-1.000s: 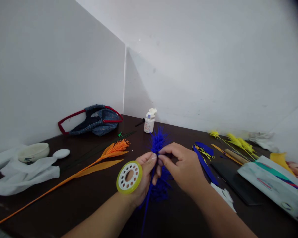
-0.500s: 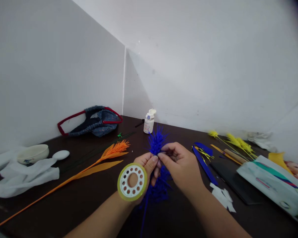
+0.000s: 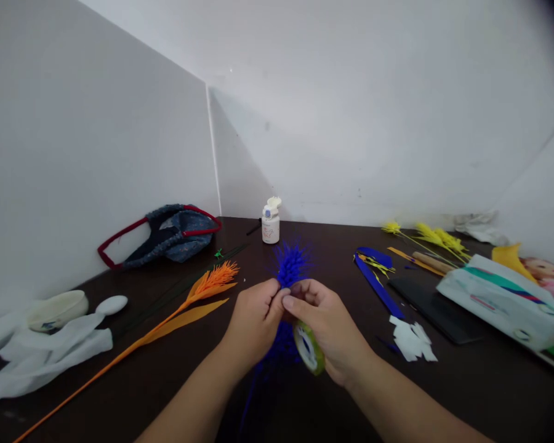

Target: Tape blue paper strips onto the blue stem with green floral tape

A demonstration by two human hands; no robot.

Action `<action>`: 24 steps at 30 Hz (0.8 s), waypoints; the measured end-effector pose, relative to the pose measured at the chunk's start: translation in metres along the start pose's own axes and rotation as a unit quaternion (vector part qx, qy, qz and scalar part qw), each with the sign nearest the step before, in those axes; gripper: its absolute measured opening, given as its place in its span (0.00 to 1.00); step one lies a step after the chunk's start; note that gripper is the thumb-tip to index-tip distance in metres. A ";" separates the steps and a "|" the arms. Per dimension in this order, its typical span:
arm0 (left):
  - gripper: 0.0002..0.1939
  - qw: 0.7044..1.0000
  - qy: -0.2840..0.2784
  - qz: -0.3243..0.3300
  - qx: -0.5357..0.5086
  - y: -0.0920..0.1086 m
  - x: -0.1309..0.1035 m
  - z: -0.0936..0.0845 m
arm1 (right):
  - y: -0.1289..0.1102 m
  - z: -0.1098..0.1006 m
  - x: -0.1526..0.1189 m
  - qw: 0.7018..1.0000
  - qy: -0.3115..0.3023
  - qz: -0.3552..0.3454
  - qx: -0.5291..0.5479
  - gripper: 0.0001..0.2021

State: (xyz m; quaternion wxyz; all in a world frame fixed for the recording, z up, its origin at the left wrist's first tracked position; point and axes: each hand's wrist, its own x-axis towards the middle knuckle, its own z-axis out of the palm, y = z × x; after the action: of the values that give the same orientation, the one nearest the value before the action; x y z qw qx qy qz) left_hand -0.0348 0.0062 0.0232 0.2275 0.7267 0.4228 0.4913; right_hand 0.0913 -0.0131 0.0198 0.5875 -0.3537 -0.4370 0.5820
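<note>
Both left hand and right hand are pinching the blue flower at its base; a slackening grip could be dropping the tape roll below

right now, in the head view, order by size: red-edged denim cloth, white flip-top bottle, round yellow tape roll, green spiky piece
1. denim cloth
2. bottle and tape roll, too alike to rank; the roll sits nearer
3. green piece
</note>
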 end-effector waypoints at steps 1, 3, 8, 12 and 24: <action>0.17 1.000 -0.012 -0.020 -0.015 -0.002 0.000 0.000 | 0.000 -0.002 0.002 1.000 -0.002 0.002 -0.010 0.06; 0.17 0.994 -0.041 -0.079 -0.063 -0.005 0.000 0.001 | 0.000 -0.006 0.005 0.999 -0.007 0.002 -0.039 0.03; 0.16 0.968 -0.097 -0.174 -0.155 -0.009 0.001 0.004 | -0.009 -0.013 0.006 0.999 -0.005 0.009 -0.051 0.04; 0.16 0.959 -0.099 -0.178 -0.199 -0.009 0.000 0.006 | -0.013 -0.013 0.006 0.999 -0.012 0.033 -0.018 0.04; 0.16 0.947 -0.092 -0.175 -0.254 -0.003 -0.004 0.012 | -0.010 -0.007 0.003 0.998 0.012 0.048 0.033 0.04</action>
State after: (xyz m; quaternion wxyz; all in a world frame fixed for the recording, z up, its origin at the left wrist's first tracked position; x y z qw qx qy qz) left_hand -0.0256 0.0056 0.0145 0.5255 0.6013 0.3816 0.4655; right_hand 0.1012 -0.0099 0.0263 0.5751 -0.3615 -0.3931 0.6197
